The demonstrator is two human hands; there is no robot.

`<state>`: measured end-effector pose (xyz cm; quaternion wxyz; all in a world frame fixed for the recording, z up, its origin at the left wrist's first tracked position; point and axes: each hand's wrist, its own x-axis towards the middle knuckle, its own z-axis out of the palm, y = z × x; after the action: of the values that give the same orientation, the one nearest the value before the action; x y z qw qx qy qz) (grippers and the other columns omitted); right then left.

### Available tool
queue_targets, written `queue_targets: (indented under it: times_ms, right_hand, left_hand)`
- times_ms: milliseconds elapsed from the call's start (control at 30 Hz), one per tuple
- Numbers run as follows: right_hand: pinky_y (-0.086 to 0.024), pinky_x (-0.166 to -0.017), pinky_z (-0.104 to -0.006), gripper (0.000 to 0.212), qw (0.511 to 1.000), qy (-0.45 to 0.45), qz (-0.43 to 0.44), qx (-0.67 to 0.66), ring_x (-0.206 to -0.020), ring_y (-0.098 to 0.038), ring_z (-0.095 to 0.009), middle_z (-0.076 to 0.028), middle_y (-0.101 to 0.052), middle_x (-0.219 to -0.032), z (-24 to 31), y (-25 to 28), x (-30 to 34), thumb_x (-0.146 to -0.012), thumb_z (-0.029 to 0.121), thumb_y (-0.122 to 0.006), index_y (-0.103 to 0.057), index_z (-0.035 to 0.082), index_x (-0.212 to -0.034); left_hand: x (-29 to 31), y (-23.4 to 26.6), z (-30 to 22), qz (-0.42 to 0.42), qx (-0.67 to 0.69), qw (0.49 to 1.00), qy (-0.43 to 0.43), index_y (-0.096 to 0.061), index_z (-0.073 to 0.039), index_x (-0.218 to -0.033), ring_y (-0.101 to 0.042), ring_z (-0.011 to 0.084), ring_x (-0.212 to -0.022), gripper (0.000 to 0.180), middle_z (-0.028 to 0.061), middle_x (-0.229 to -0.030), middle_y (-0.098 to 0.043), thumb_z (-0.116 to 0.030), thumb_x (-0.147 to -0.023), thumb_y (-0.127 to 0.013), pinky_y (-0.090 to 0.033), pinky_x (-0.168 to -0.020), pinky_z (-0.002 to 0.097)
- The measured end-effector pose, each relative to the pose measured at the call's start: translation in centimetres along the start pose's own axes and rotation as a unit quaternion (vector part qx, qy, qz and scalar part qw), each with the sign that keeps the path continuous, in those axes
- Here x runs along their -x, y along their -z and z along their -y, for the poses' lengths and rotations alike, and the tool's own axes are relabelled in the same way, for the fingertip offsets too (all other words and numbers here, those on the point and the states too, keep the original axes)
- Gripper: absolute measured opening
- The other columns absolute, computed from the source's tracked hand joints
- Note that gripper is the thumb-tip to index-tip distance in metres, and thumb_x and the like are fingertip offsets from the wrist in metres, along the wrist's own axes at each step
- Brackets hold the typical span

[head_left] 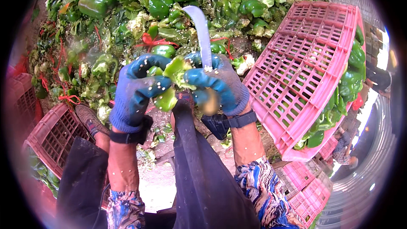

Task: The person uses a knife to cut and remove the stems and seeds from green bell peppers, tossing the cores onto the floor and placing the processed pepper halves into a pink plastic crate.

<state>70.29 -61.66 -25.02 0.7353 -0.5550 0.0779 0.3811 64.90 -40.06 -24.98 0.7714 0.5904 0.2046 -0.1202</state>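
Note:
In front of my knees both hands, in blue gloves sprinkled with seeds, come close together over a torn green bell pepper (165,100). My left hand (136,87) is closed on its pieces, thumb and fingers pinching them. My right hand (227,82) is wrapped around a curved knife (203,36), its pale blade pointing up and away from me. The knife's tan handle end shows blurred below the fingers. My right thumb meets the pepper's light green inner part (179,71); whether it also grips that part I cannot tell.
Beyond my hands spreads a heap of pepper scraps, cores and seeds, with whole green peppers (96,2) and red ties (153,42) among them. A pink crate (296,59) of green peppers stands tilted at right. Another crate (55,138) is at left. People sit at far right.

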Motion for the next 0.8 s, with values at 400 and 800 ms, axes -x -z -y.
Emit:
queue_targets:
  times_ms: [400, 800]
  right_hand:
    - [-0.046, -0.048, -0.0259, 0.036, 0.992, -0.073, 0.103, 0.009, -0.053, -0.058, -0.008, -0.002, -0.066, -0.074, 1.0, -0.5, -0.3, -0.091, 0.017, -0.085, -0.07, -0.003, -0.116]
    - [-0.049, -0.05, -0.0221, 0.046, 0.995, -0.068, -0.056, -0.044, -0.056, -0.061, -0.007, -0.007, -0.076, -0.09, -3.2, 2.7, 3.5, -0.092, 0.023, -0.086, -0.066, -0.003, -0.125]
  left_hand:
    - [0.1, 1.1, 1.1, 0.001, 0.082, 0.997, 0.007, -0.077, 0.002, -0.098, -0.067, 0.011, -0.079, 0.022, 0.0016, -0.09, -0.073, -0.012, -0.081, -0.079, -0.054, -0.072, 0.0277]
    - [1.6, 3.5, 2.0, -0.066, -0.064, 0.994, 0.064, -0.075, 0.004, -0.095, -0.067, 0.016, -0.08, 0.033, 0.0067, -0.088, -0.07, -0.027, -0.098, -0.068, -0.054, -0.074, 0.0324]
